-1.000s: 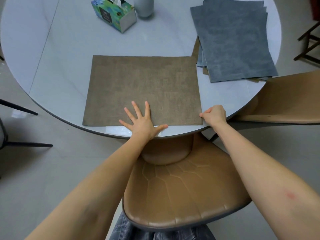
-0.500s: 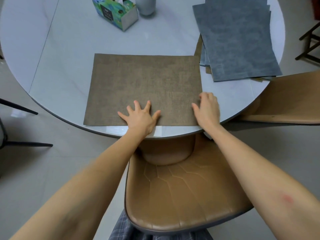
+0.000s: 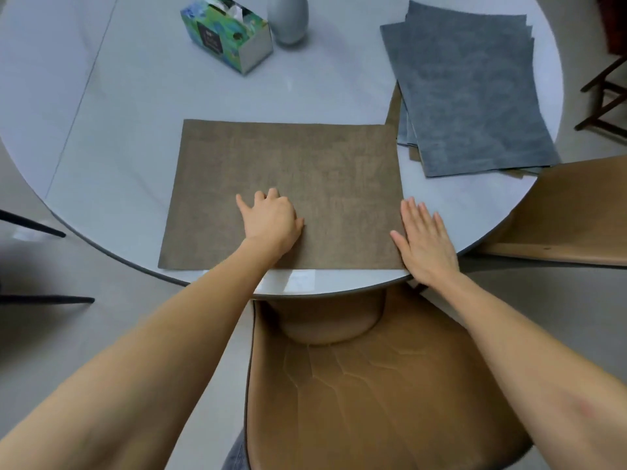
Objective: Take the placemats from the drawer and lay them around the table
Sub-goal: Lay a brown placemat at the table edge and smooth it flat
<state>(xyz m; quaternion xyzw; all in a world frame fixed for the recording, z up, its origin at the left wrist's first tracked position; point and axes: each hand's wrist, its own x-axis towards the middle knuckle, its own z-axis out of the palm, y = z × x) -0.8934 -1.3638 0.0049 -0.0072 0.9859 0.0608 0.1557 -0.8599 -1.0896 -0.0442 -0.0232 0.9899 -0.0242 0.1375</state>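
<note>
One brown placemat (image 3: 288,184), one stack of grey placemats (image 3: 464,93), one tissue box (image 3: 225,33), one vase (image 3: 288,18), two tan chairs (image 3: 373,385).

A round pale table (image 3: 129,137) carries a brown placemat (image 3: 288,171), a stack of grey placemats (image 3: 468,96), a tissue box (image 3: 227,35) and a grey vase (image 3: 290,20).

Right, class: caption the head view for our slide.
Both hands flatten a brown placemat beside stacked grey placemats.
</note>
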